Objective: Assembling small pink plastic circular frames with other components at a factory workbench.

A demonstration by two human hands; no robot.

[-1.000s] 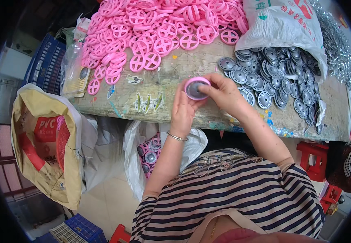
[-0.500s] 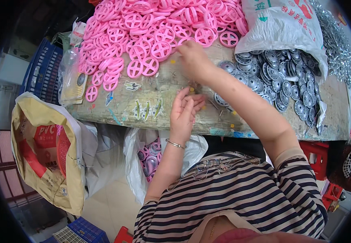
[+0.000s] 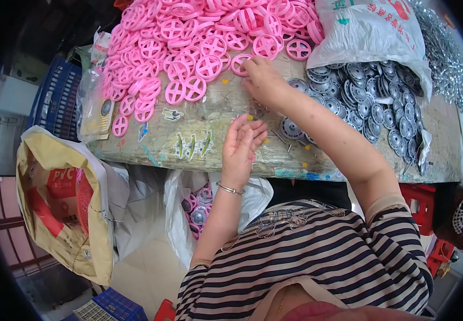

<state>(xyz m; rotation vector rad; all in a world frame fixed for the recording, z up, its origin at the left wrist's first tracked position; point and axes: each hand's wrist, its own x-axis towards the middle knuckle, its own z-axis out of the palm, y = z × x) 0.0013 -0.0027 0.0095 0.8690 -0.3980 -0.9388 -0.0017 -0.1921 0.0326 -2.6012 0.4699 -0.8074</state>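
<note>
My right hand (image 3: 266,83) reaches to the near edge of a heap of pink plastic wheels (image 3: 162,40). Its fingertips close on the rim of one pink wheel (image 3: 240,65), a ring with a cross of spokes. Lower down, over the table's front part, my left hand (image 3: 239,147) is held palm up, fingers apart and loosely bent, with no object visible in it. To the right of both hands lie many silver-grey discs (image 3: 330,104), one single grey disc (image 3: 291,128) nearest my left hand. Small metal pins (image 3: 282,138) lie beside that disc.
A white woven sack (image 3: 368,35) spills the grey discs; silver tinsel (image 3: 442,59) hangs behind it. Stickers (image 3: 193,145) lie on the worn wooden table (image 3: 231,104). Below the edge, a white bag (image 3: 175,214) contains pink-and-grey pieces. A tan sack (image 3: 63,214) stands left.
My right hand has shifted slightly right and nearer me, and the pink wheel at its fingertips now shows more fully. My left hand has barely moved.
</note>
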